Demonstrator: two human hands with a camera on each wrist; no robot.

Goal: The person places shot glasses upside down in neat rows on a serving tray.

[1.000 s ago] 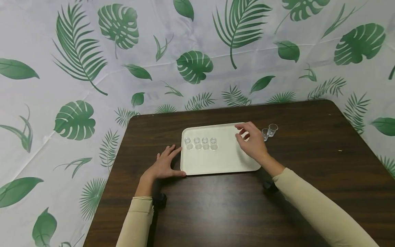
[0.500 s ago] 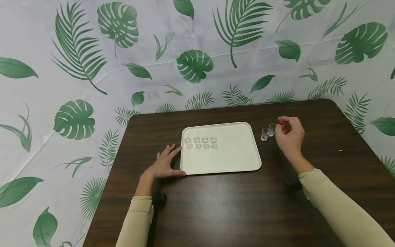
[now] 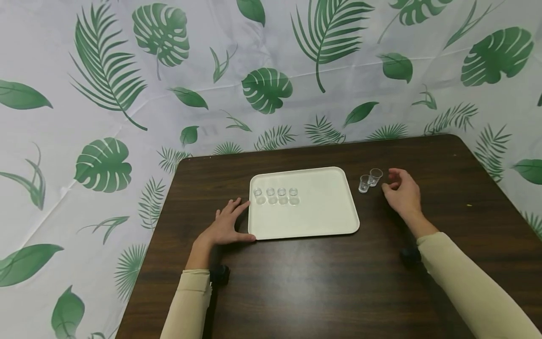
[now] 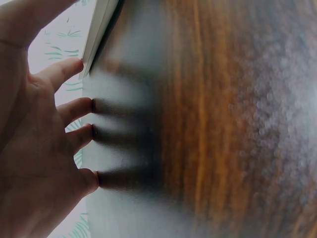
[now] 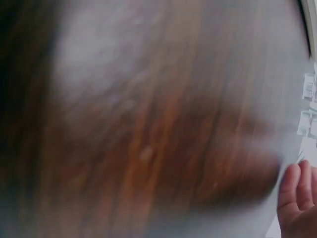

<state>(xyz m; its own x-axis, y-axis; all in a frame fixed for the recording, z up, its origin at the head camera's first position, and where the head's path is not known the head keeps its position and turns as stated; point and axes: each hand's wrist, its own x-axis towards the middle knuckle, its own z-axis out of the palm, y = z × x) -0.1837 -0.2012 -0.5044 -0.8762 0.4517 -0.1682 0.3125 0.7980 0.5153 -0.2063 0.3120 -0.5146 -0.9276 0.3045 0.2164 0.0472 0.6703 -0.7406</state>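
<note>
A cream rectangular tray (image 3: 305, 216) lies on the table with a row of several small clear shot glasses (image 3: 271, 192) on its left half. My left hand (image 3: 224, 227) is spread at the tray's left end. Its thumb and index finger touch the tray rim (image 4: 94, 39), while the other fingertips rest on the tabletop. Two more shot glasses, a nearer one (image 3: 364, 183) and a farther one (image 3: 375, 177), stand close together right of the tray. Just right of them is my right hand (image 3: 404, 193), its fingers loosely bent and holding nothing.
The dark wood table (image 3: 296, 292) meets a leaf-print cloth (image 3: 271, 127) along its back edge. A small light speck (image 3: 468, 205) lies on the tabletop to the right.
My right hand has moved right from over the tray, past the two loose shot glasses, to their right side. Its fingers have spread a little. My left hand stays put.
</note>
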